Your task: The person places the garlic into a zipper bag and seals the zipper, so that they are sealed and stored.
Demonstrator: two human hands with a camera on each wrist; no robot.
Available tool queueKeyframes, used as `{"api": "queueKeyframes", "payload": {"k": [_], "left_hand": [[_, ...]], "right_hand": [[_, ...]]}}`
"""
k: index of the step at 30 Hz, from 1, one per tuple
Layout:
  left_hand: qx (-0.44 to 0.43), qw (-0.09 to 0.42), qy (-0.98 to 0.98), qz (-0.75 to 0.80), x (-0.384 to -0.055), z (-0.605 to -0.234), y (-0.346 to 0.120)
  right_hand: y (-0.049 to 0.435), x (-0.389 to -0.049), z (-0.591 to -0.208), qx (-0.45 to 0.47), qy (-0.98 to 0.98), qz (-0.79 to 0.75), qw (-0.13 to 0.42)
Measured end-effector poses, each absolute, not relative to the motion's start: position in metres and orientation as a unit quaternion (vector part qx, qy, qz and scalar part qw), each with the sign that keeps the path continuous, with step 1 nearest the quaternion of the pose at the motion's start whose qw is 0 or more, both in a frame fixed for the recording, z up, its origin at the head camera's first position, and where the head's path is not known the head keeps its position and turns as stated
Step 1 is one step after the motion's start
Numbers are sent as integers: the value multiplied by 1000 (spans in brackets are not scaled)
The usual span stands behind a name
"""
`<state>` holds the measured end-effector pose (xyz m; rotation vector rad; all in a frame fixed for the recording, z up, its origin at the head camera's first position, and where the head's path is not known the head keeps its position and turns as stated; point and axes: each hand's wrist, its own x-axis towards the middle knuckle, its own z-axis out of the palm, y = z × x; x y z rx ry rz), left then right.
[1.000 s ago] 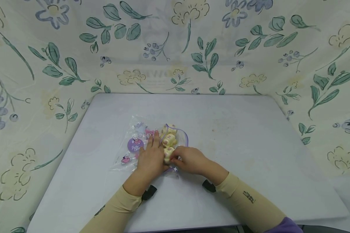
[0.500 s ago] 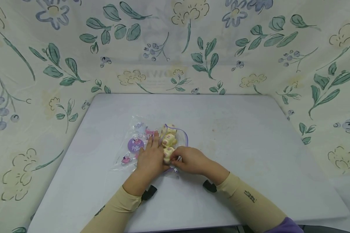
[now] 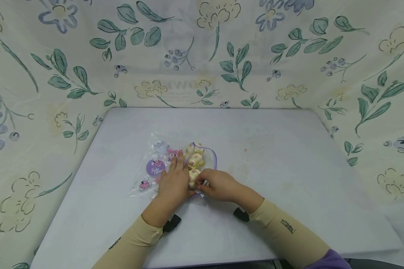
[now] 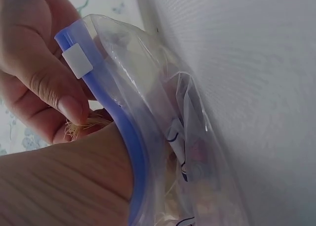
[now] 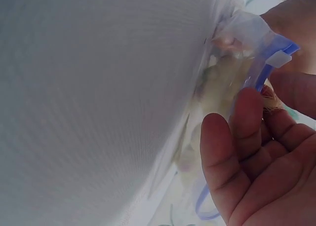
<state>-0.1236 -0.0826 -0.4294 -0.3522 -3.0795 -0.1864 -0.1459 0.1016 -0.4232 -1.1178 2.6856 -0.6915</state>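
A clear zip bag (image 3: 138, 186) with purple and pink prints lies on the table, its blue-purple zip edge (image 4: 129, 132) bowed open and a white slider (image 4: 77, 61) at one end. Three pale yellow animal-shaped pieces (image 3: 195, 161) sit in a row at its mouth; how far inside they lie I cannot tell. My left hand (image 3: 176, 182) rests on the bag beside them with fingers extended. At the lowest piece, my right hand (image 3: 219, 184) pinches a tuft of straw-coloured fibres (image 4: 88, 124) between thumb and fingers. The tuft's other end is hidden.
The white table (image 3: 289, 160) reaches out on all sides of the bag, with small brownish specks to the right of it. Floral cloth (image 3: 188, 48) hangs behind and at both sides. Black wrist straps (image 3: 172, 223) show under the forearms.
Hands, bag and yellow pieces keep nearly the same places. Only a slight shift of the whole head view is visible.
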Motion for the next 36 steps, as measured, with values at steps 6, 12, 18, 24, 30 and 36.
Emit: {"api": "queueKeyframes", "payload": {"k": [6,12,18,24,30,36], "left_hand": [[-105,18,-992,-68,-123,-428,-79],[-108,27,-989,-94,-119,-427,-75],[-107,35,-988,-104,-120,-428,-76],[-110,32,-987,-115,-123,-431,-78],[-109,34,-987,-116,-124,-433,-79],[-110,29,-987,-113,-124,-432,-79]], "right_hand": [[101,-146,-425,-383,890,-233,81],[103,-146,-423,-416,877,-226,82],[113,-147,-422,-413,872,-239,107],[127,-151,-423,-391,871,-288,78],[135,-155,-417,-326,863,-384,26],[142,-158,-415,-284,849,-445,-11]]}}
